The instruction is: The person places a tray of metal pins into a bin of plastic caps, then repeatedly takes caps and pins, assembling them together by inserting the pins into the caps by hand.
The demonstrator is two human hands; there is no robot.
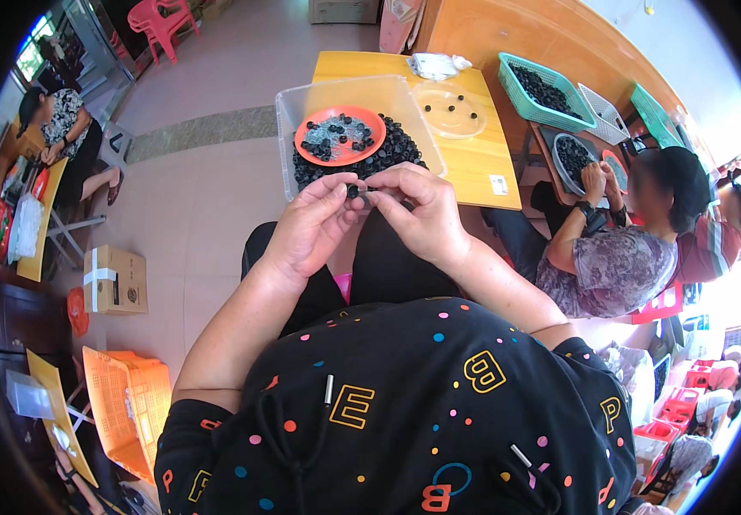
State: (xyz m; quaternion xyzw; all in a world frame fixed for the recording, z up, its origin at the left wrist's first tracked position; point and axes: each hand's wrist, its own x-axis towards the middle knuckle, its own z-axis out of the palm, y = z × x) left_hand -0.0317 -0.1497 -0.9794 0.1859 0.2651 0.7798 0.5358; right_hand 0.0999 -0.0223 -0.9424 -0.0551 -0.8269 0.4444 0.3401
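Observation:
Between the thumb and fingers of my left hand [323, 215] is a small round black part [353, 191]. My right hand [418, 206] meets it from the other side, its thumb and forefinger pinched at the part; whatever tiny piece they hold is too small to make out. Just beyond both hands stands a clear plastic bin [289, 129] with many loose black parts [400, 148]. An orange-red plate [374, 137] rests on top of them, carrying more black parts and a heap of small clear or silvery pieces [326, 133].
The bin stands at a yellow table [491, 154] bearing a clear round lid [448, 124] with a few black parts and a white packet [437, 65]. At right, a co-worker [619, 249] handles parts near a green basket [577, 112]. A cardboard box [121, 279] and orange crate [130, 403] stand left.

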